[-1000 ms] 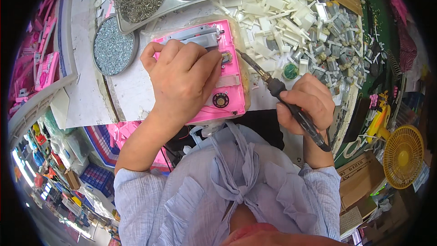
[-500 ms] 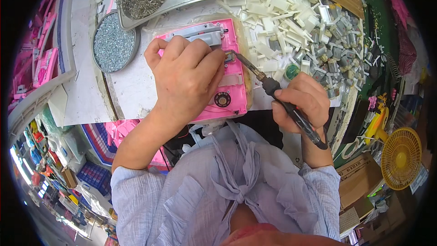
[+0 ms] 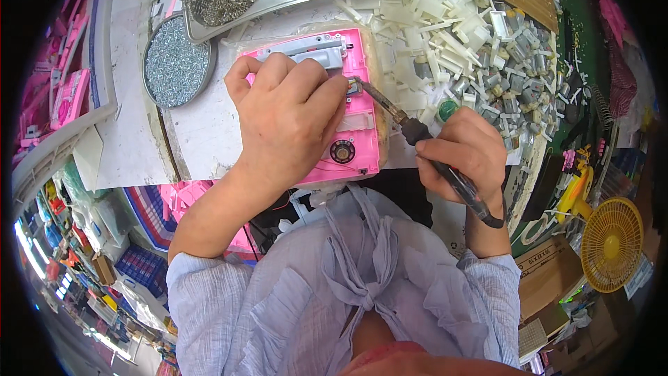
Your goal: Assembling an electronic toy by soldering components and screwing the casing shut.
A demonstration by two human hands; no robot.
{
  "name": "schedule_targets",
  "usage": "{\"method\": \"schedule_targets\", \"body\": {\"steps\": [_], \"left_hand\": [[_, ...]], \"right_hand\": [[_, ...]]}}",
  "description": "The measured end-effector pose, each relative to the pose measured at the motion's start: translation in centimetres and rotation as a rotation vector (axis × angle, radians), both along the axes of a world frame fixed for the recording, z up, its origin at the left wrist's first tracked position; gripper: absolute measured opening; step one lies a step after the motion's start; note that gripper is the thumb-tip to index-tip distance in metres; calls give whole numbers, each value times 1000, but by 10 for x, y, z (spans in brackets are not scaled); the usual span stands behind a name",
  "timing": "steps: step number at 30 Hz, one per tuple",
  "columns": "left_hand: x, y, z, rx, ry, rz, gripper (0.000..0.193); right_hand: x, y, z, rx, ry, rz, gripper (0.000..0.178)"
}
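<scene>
A pink plastic casing (image 3: pixel 364 145) lies open on a padded, plastic-wrapped block before me, with a grey plastic part (image 3: pixel 321 58) along its far side and a round black disc-shaped part (image 3: pixel 342 152) near its front. My left hand (image 3: pixel 285 108) rests over the casing. Its fingers are bent and pinched beside a small metal part (image 3: pixel 353 87); whatever they grip is hidden. In my right hand (image 3: pixel 472 157) is a soldering iron (image 3: pixel 415 131), held like a pen. The iron's bent tip meets that small metal part, close to my left fingertips.
White plastic parts (image 3: pixel 445 35) and small metal motors (image 3: pixel 511 101) are heaped to the right. Behind the casing stands a metal tray (image 3: pixel 278 3) of springs, with a round dish (image 3: pixel 177 63) of screws to its left. A yellow fan (image 3: pixel 611 244) is at lower right.
The casing and both hands appear shifted very slightly right in the picture, along with the trays. The iron's tip stays at the small metal part, and both grips look unchanged.
</scene>
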State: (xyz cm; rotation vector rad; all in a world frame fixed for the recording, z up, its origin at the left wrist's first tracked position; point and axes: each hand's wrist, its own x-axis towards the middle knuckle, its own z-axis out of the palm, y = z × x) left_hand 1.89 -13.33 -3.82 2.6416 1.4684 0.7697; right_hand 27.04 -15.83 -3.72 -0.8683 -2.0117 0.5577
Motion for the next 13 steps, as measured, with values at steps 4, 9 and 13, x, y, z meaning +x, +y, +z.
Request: {"method": "schedule_targets", "body": {"steps": [4, 9, 13], "left_hand": [[0, -1, 0, -5, 3, -3, 16], [0, -1, 0, -2, 20, -9, 15], [0, -1, -1, 22, 36, -2, 14]], "right_hand": [[7, -1, 11, -27, 30, -30, 35], [9, -4, 12, -28, 24, -49, 38], [9, -6, 10, -46, 39, -39, 37]]}}
